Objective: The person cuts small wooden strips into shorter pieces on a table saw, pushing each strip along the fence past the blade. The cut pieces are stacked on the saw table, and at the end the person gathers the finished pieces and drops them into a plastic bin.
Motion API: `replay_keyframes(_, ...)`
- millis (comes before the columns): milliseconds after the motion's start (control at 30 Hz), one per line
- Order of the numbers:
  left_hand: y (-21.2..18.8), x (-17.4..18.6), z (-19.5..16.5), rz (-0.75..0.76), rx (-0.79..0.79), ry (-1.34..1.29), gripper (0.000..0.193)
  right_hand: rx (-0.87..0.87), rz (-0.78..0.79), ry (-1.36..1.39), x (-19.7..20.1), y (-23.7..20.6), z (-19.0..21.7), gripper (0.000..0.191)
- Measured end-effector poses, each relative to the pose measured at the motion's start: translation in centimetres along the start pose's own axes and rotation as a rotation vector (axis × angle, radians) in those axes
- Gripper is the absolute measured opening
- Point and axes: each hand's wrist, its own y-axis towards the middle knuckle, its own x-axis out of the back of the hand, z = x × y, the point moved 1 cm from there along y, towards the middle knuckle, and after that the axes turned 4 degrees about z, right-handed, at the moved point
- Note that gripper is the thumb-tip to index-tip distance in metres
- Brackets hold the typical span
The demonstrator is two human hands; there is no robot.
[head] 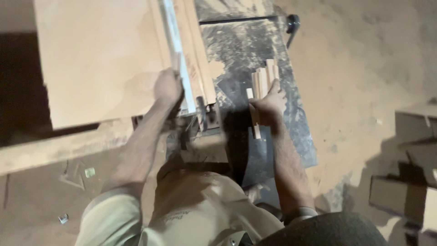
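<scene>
My right hand (268,105) grips bundle of cut wood strips (261,84) over dusty saw table (296,123). My left hand (167,86) closed on fence rail (182,68) beside wide board (100,54). Several strips cut; board mostly uncut, I judge.

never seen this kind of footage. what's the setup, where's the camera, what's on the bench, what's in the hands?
There is no robot here: a person works with two bare hands, and the single camera sits on their head, looking down past their chest.

In front of them is a dark metal machine table dusted with sawdust. A big pale board lies on its left, with long wooden strips along the board's right edge.

The left hand rests at the near end of those strips. The right hand grips a bundle of short wooden sticks, held upright over the table. The floor is covered in sawdust.
</scene>
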Motion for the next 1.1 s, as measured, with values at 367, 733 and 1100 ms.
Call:
replay_keyframes(367, 0.9, -2.5, 1.5, 0.070, -0.390, 0.448, 0.056, 0.084, -0.058, -0.060, -1.7, 1.1, -2.0, 0.126)
replay_keyframes(733, 7.0, -1.5, 0.7, 0.235, -0.307, 0.586, 0.071, 0.105, -0.061, -0.049, -1.5, 1.2, -1.5, 0.124)
replay_keyframes(1100, 17.9, -0.8, 2.3, 0.247, -0.314, 0.550, 0.080, 0.097, -0.071, -0.030, -1.7, 1.2, -0.9, 0.117)
